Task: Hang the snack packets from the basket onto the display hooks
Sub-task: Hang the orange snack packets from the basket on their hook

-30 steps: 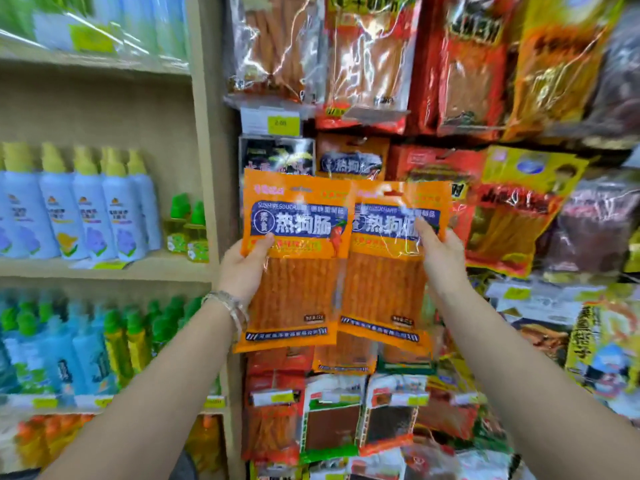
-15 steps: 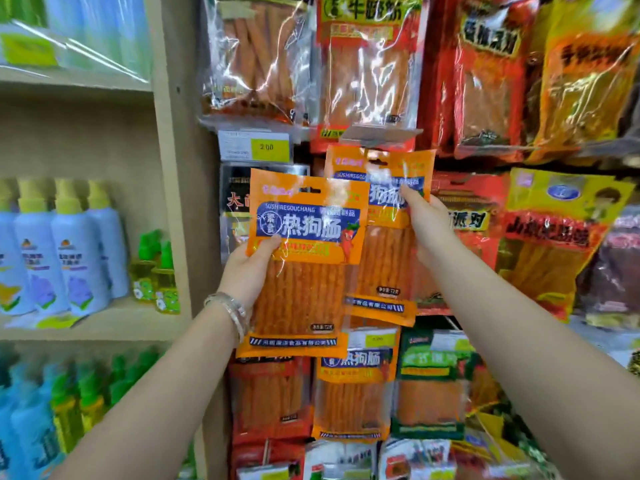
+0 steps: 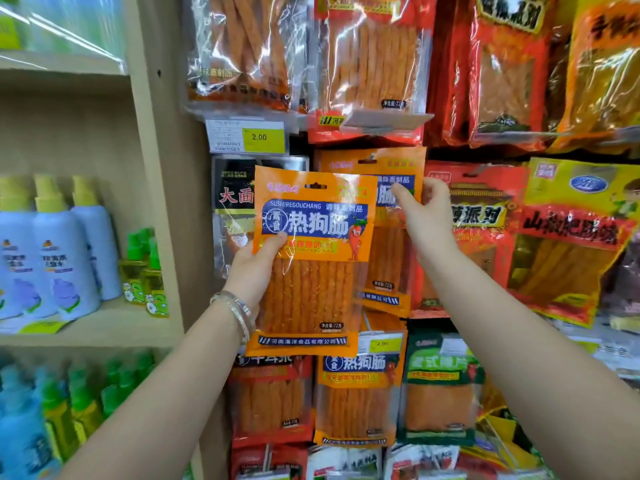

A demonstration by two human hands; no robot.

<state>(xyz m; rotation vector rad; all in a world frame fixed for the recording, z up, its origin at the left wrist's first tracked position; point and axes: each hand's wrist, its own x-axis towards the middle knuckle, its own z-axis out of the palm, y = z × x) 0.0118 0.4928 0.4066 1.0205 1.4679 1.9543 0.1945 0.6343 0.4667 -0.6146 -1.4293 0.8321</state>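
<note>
My left hand point(image 3: 254, 265) grips an orange snack packet point(image 3: 311, 271) by its left edge, thumb on the front, held upright in front of the display. Behind it to the right a second identical orange packet point(image 3: 391, 247) hangs at the hook level, its hang hole near the top. My right hand point(image 3: 424, 213) pinches that packet's right side. The hook itself is mostly hidden behind the packets. No basket is in view.
Rows of hanging snack packets fill the wall, red ones point(image 3: 485, 216) to the right and clear ones point(image 3: 242, 50) above. A yellow price tag point(image 3: 261, 136) sits above. A wooden upright point(image 3: 162, 168) divides off shelves of spray bottles point(image 3: 52, 251) at left.
My right hand lifted its packet up and back to the hook row behind the left packet. The left hand kept its packet in front. The view shifted left.
</note>
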